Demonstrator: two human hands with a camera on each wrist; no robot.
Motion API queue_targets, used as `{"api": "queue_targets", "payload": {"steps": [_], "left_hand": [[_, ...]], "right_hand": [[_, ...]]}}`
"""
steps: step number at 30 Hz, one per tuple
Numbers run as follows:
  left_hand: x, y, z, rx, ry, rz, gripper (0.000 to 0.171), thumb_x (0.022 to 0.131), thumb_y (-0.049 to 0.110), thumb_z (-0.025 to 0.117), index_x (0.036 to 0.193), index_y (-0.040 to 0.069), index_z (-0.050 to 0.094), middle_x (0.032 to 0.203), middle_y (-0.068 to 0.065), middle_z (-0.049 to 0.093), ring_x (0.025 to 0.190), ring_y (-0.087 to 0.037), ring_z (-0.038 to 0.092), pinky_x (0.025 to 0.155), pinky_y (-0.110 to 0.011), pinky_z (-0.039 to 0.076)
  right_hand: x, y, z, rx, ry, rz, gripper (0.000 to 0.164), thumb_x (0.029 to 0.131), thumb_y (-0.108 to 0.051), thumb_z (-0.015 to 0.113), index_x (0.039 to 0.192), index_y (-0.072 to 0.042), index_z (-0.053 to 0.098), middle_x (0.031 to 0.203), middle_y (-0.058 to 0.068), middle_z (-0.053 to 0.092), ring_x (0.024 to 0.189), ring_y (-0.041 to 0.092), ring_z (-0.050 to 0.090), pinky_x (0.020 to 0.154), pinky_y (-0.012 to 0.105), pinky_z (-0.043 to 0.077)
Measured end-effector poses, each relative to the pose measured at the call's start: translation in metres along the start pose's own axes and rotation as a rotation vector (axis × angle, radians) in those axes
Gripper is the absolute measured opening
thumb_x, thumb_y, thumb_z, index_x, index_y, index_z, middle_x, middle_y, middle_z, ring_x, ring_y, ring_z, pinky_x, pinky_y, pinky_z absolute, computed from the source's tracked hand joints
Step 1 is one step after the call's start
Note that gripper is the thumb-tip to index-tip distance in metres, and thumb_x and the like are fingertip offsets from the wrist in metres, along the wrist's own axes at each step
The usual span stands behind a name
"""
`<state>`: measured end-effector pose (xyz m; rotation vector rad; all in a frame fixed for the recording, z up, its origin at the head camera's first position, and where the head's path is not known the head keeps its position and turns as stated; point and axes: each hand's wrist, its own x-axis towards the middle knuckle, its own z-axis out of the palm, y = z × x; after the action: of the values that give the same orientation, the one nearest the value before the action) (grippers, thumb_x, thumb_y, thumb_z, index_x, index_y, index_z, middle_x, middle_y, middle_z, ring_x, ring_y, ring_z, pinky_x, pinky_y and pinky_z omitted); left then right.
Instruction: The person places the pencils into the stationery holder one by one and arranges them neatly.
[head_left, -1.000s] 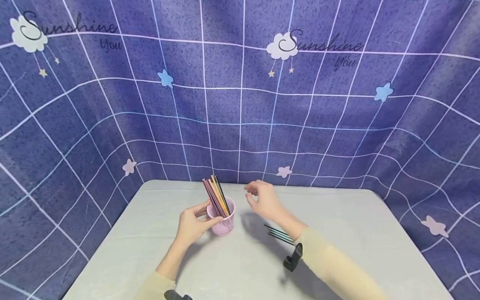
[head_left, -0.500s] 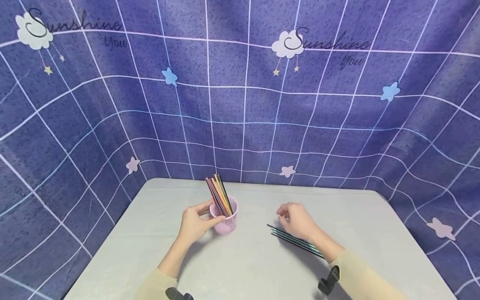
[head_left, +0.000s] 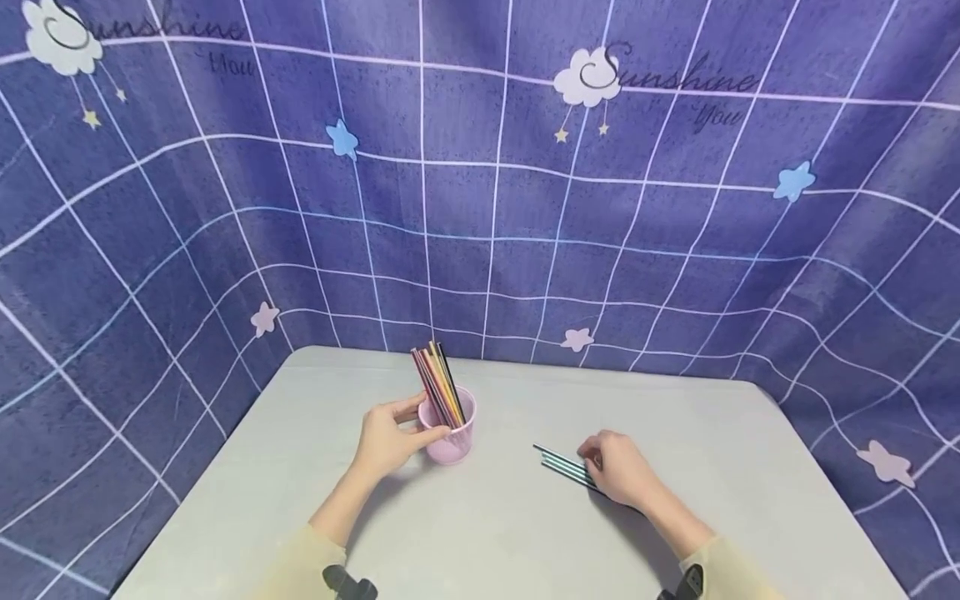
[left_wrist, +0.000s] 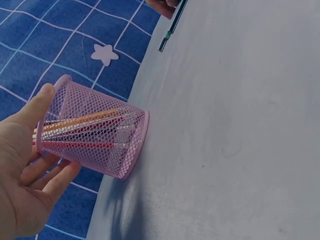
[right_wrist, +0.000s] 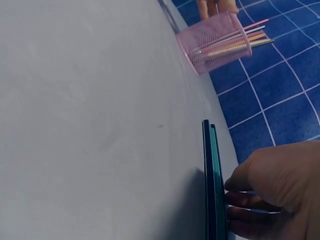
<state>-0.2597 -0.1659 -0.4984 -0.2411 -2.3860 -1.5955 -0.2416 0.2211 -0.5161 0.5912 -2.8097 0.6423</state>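
Note:
My left hand [head_left: 393, 437] grips a pink mesh pencil cup [head_left: 450, 450] near its rim, thumb on one side and fingers on the other. Several colored pencils [head_left: 437, 385] in red, orange, yellow and black lean inside it; the left wrist view shows their lower ends through the mesh [left_wrist: 100, 130]. To the right, several dark green and teal pencils [head_left: 562, 463] lie side by side on the table. Over their right part is my right hand [head_left: 621, 468], fingers bent; in the right wrist view its fingertips are right beside the pencils [right_wrist: 215, 170], which lie outside its grasp.
A pale grey cloth-covered table [head_left: 487, 533] carries everything. Behind it and along both sides hangs a blue grid-patterned curtain [head_left: 465, 200] with stars and clouds. Dark camera mounts [head_left: 348, 582] sit on both wrists.
My right hand has moved from near the pencil cup rightward and down to the green pencils. My left hand keeps holding the cup in place. The head view has shifted slightly.

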Motion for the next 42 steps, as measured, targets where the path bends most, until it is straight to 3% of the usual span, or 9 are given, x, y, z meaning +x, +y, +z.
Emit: {"api": "queue_targets", "payload": {"steps": [4,10,16,20,26,30,35,42], "left_hand": [[0.004,0.004,0.002,-0.034,-0.009,0.016,0.068,0.073,0.014,0.1,0.131,-0.005,0.072,0.126,-0.023,0.075,0.11,-0.043,0.077,0.083,-0.034,0.071],[-0.001,0.0,0.01,-0.063,-0.028,-0.013,0.069,0.072,0.014,0.1,0.132,-0.004,0.071,0.125,-0.021,0.076,0.112,-0.041,0.077,0.086,-0.039,0.071],[-0.005,-0.002,0.008,-0.041,0.001,-0.03,0.07,0.071,0.018,0.101,0.131,-0.003,0.072,0.12,-0.02,0.079,0.109,-0.039,0.078,0.086,-0.039,0.071],[-0.006,-0.001,0.01,-0.05,-0.008,-0.036,0.071,0.071,0.018,0.101,0.132,-0.004,0.072,0.12,-0.021,0.078,0.11,-0.04,0.078,0.086,-0.035,0.071],[-0.003,-0.002,0.01,-0.006,0.004,-0.008,0.07,0.072,0.02,0.101,0.132,-0.002,0.072,0.12,-0.018,0.079,0.11,-0.039,0.078,0.086,-0.035,0.071],[-0.001,0.0,0.009,-0.019,0.0,-0.003,0.07,0.072,0.02,0.101,0.132,-0.002,0.072,0.122,-0.018,0.079,0.11,-0.039,0.078,0.086,-0.037,0.071],[-0.002,0.001,0.005,-0.022,-0.004,-0.029,0.07,0.071,0.018,0.101,0.132,-0.001,0.072,0.122,-0.019,0.079,0.11,-0.038,0.078,0.084,-0.03,0.071],[-0.001,-0.001,0.0,-0.045,0.008,-0.024,0.07,0.072,0.016,0.1,0.133,-0.003,0.071,0.124,-0.021,0.077,0.111,-0.041,0.077,0.088,-0.046,0.07]], "right_hand": [[-0.003,0.0,0.0,-0.033,0.033,0.002,0.011,0.087,0.002,0.078,0.092,-0.008,0.081,0.077,-0.002,0.068,0.07,0.005,0.056,0.061,0.022,0.055],[-0.02,-0.001,0.0,-0.033,0.006,0.051,0.009,0.088,0.0,0.08,0.092,-0.008,0.082,0.078,-0.004,0.069,0.07,0.001,0.056,0.061,0.02,0.056],[-0.021,-0.007,0.002,-0.046,0.003,0.013,0.011,0.086,0.0,0.081,0.092,-0.01,0.081,0.077,-0.005,0.068,0.07,0.003,0.06,0.062,0.021,0.059],[-0.023,-0.008,0.001,-0.031,0.001,0.035,0.012,0.085,0.0,0.082,0.09,-0.011,0.081,0.076,-0.006,0.067,0.07,0.003,0.059,0.062,0.021,0.058],[-0.024,-0.008,0.004,-0.018,0.02,0.034,0.014,0.084,0.002,0.082,0.087,-0.011,0.078,0.077,-0.007,0.064,0.07,0.0,0.056,0.061,0.018,0.057],[-0.02,-0.009,0.002,0.006,0.006,0.025,0.018,0.084,0.004,0.08,0.085,-0.012,0.072,0.077,-0.007,0.06,0.07,-0.001,0.05,0.058,0.018,0.05],[-0.01,-0.011,-0.007,0.039,-0.048,-0.012,0.017,0.087,0.004,0.077,0.087,-0.011,0.068,0.075,-0.009,0.061,0.068,-0.002,0.049,0.057,0.018,0.049],[0.022,-0.018,-0.024,0.055,0.006,-0.021,0.016,0.085,0.003,0.075,0.085,-0.011,0.068,0.072,-0.007,0.065,0.067,0.001,0.056,0.06,0.021,0.055]]}}
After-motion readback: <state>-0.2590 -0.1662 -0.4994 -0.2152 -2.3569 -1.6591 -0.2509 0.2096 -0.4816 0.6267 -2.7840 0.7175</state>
